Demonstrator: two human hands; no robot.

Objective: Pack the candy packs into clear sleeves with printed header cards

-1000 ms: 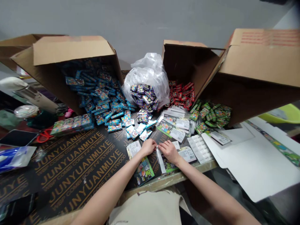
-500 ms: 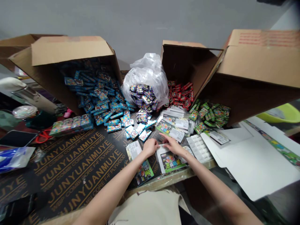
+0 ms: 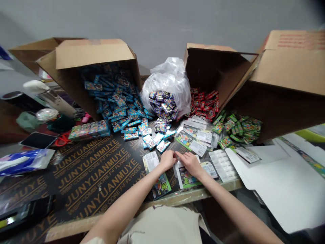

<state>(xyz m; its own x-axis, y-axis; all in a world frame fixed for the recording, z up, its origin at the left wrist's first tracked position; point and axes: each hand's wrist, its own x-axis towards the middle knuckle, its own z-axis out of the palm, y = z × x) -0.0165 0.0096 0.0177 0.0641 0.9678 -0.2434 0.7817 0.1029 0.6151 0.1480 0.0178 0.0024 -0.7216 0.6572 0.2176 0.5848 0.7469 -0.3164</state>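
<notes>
A clear plastic bag with a black and green printed front lies at the front of the table. My left hand is closed, its fingertips pinched at the bag's top left edge. My right hand covers the upper part of the same bag, fingers bent together, their tips meeting the left hand's. Part of the bag is hidden beneath it. Under my left forearm lies another printed bag, partly covered. Just beyond my hands are loose blue candy boxes and a pile of flat printed bags.
Behind stand cardboard boxes with blue packs, red packs and green packs. A plastic sack holds purple packs. To the right are a white blister tray and white sheets; red scissors and a phone lie left.
The whole view has swung a little left, so everything sits further right. My right hand has drawn closer to the left one, its fingers now more bent over the bag's top.
</notes>
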